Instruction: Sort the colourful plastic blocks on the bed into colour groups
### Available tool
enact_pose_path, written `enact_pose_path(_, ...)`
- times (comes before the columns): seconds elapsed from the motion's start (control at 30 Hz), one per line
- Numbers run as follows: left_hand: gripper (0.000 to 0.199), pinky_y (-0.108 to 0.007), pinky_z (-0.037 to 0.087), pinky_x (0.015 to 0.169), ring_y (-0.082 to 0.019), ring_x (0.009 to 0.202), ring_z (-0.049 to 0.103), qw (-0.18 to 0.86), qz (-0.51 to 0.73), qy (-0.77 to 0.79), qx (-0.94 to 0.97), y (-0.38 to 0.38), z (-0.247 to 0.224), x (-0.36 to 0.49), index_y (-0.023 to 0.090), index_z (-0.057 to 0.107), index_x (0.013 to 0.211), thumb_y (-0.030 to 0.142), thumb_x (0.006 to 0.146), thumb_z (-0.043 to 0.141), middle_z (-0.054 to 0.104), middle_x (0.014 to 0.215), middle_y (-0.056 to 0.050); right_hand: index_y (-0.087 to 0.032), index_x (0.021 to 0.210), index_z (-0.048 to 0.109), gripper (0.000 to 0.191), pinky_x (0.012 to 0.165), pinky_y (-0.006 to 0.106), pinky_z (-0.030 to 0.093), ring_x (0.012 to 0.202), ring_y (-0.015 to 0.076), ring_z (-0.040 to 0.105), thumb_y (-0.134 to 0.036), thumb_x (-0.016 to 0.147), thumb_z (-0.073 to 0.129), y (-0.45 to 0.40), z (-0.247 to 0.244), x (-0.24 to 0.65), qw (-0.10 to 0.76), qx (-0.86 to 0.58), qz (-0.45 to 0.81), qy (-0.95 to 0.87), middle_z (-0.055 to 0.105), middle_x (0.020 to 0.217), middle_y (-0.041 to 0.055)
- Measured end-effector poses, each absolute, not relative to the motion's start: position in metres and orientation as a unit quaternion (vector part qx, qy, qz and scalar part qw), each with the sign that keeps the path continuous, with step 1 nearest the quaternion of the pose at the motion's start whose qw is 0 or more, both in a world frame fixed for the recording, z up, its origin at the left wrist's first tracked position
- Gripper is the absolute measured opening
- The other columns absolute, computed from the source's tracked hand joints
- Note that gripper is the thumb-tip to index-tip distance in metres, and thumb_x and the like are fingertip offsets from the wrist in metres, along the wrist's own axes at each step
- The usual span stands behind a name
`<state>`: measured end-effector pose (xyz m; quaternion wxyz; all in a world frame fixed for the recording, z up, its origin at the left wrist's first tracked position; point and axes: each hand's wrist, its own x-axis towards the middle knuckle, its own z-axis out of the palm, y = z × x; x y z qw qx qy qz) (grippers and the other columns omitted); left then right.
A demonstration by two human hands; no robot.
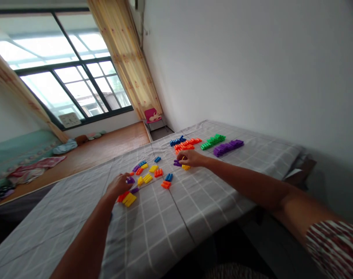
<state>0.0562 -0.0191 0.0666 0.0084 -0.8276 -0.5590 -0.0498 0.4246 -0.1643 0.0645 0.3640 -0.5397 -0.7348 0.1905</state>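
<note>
Along the far left edge, a light blue padded seat [28, 149] stands beside a raised wooden floor [112, 145], with a red-and-white cloth [41, 166] lying near it. Above them is a window [77, 66] with dark frames, bordered by yellow patterned curtains [124, 54].

On the table, which is covered by a gray checked cloth [153, 228], the left hand [118, 186] reaches in, its fingertips at a purple piece [131, 180]; whether they grip it or only touch it, I cannot tell. Just below that hand lie a red piece [122, 197] and a yellow bundle [129, 199], side by side.

Right of the hand, small plastic pieces [147, 178] in yellow, orange, blue and purple are scattered in little groups on the cloth. Farther right, a blue pair [168, 177] sits close to an orange cluster [165, 185]. Beyond the table's far edge stands a pink chair [152, 115] with a pale soft toy [155, 116] on it.

Next comes the right hand [189, 158], its thumb and finger pinched on a small yellow piece [183, 157], above a purple pair [177, 163] and a yellow cluster [185, 167]. Behind and beyond it, sorted by color, run a blue row [178, 140], an orange group [188, 144], a green row [213, 142] and a purple row [228, 147], near the white wall [252, 66].
</note>
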Motion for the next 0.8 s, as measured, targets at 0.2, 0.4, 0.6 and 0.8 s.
enact_pose_path(0.2, 0.035, -0.028, 0.049, 0.082, -0.021, 0.095, 0.065, 0.043, -0.084, -0.536, -0.839, -0.025, 0.092, 0.103, 0.021, 0.066, 0.105, 0.032, 0.072, 0.061, 0.064, 0.11, -0.007, -0.016, 0.091, 0.066, 0.017, 0.077, 0.026, 0.051, 0.083, 0.0155, 0.066, -0.024, 0.076, 0.065, -0.201, 0.068, 0.576, 0.498, -0.644, 0.122, -0.568, 0.073, 0.092, 0.006)
enact_pose_path(0.4, 0.042, -0.031, 0.049, 0.089, -0.019, 0.097, 0.064, -0.026, -0.165, -0.391, -0.905, -0.053, 0.1, 0.221, 0.019, 0.058, 0.117, 0.028, 0.076, 0.059, 0.063, 0.113, -0.008, -0.014, 0.085, 0.067, 0.02, 0.074, 0.029, 0.051, 0.079, 0.0173, 0.066, -0.028, 0.071, 0.066, -0.236, 0.041, 0.707, 0.49, -0.776, -0.012, -0.397, 0.074, 0.086, 0.0086)
enact_pose_path(0.6, 0.028, -0.035, 0.049, 0.089, -0.019, 0.097, 0.063, -0.104, -0.198, -0.242, -0.944, -0.108, 0.111, 0.363, 0.021, 0.061, 0.105, 0.033, 0.079, 0.062, 0.069, 0.105, -0.005, -0.017, 0.089, 0.067, 0.022, 0.077, 0.028, 0.05, 0.08, 0.0168, 0.067, -0.032, 0.074, 0.063, -0.246, 0.003, 0.726, 0.478, -0.782, -0.017, -0.399, 0.073, 0.088, 0.0066)
enact_pose_path(0.8, 0.029, -0.033, 0.048, 0.088, -0.02, 0.098, 0.062, -0.099, -0.181, -0.187, -0.961, -0.145, 0.111, 0.473, 0.02, 0.066, 0.104, 0.036, 0.08, 0.062, 0.07, 0.105, -0.006, -0.018, 0.088, 0.067, 0.02, 0.075, 0.027, 0.05, 0.078, 0.0161, 0.065, -0.033, 0.076, 0.06, -0.251, -0.007, 0.727, 0.478, -0.774, -0.011, -0.414, 0.073, 0.088, 0.005)
